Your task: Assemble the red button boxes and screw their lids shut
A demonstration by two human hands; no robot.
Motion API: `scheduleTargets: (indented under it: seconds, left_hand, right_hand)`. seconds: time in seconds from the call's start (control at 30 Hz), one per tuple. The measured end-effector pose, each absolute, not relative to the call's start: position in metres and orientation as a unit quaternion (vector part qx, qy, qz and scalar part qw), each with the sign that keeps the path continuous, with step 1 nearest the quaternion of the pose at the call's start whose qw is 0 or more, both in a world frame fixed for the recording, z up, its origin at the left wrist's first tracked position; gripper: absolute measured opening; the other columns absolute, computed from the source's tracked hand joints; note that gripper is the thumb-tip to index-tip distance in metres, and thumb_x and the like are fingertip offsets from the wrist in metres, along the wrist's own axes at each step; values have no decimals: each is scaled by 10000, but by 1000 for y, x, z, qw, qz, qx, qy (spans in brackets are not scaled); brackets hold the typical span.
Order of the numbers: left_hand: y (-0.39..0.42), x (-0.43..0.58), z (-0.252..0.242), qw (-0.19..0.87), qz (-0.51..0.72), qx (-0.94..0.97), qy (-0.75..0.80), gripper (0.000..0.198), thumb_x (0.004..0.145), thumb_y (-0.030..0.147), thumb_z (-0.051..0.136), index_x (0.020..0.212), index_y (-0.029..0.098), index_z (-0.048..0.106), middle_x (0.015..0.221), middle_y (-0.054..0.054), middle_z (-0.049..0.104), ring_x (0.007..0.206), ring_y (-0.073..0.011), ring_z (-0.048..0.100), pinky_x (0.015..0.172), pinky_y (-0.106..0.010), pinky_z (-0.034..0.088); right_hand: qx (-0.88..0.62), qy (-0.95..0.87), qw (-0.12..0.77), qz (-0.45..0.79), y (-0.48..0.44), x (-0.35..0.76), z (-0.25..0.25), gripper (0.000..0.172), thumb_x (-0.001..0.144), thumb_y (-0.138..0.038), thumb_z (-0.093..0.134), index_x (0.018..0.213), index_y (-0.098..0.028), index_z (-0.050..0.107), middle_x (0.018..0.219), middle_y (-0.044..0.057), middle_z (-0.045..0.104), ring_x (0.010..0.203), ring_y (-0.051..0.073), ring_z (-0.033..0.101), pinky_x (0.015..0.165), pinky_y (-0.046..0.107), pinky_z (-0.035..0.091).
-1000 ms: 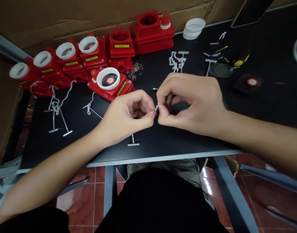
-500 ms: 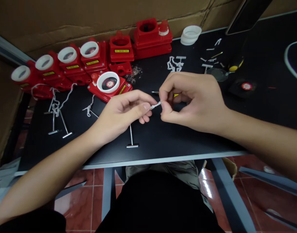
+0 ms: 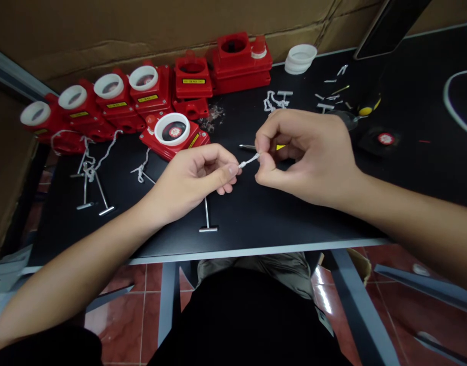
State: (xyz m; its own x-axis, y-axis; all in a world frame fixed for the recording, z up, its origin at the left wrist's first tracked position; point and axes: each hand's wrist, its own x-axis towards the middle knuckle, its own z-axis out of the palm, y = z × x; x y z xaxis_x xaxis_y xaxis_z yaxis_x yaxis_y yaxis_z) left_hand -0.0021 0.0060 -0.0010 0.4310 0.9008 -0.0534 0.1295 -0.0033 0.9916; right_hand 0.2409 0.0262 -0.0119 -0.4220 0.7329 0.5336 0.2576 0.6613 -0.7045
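A flat black table with a grey front edge (image 3: 256, 250) holds many small things. Along the back is a row of red plastic boxes (image 3: 111, 96), most with a white round ring on top. One more red box with a white ring (image 3: 175, 133) lies just in front of the row. A short stack of white plastic rings (image 3: 301, 57) sits further right. On the left lie thin metal T-shaped pins tied with white string (image 3: 92, 185). One small metal T-shaped pin (image 3: 208, 219) is near the front edge. Tiny metal bits (image 3: 332, 89) lie at the back right, near a yellow and black tool (image 3: 368, 108) and a black round piece with a red sticker (image 3: 385, 138).
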Motion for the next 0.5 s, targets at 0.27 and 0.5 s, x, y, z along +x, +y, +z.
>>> scheduleTargets:
  seconds: [0.27, 0.5]
  left_hand:
    - [6, -4, 4, 547, 325, 653, 411, 266, 1018, 378, 932, 905, 192, 779, 774, -7, 739, 675, -133, 688, 665, -238, 603]
    - [0, -3, 5, 517, 332, 665, 424, 296, 1042, 435, 908, 922, 201, 770, 833, -17, 753, 736, -156, 722, 690, -249, 620]
  right_hand:
    - [-323, -807, 444, 218, 23, 239, -9, 298, 797, -36, 711, 841, -273, 535, 795, -20, 645, 656, 165, 610, 609, 345, 533]
    - [-302, -837, 409, 201, 26, 244, -5, 281, 827, -46, 699, 859, -273, 537, 810, -20, 653, 665, 168, 621, 625, 345, 526]
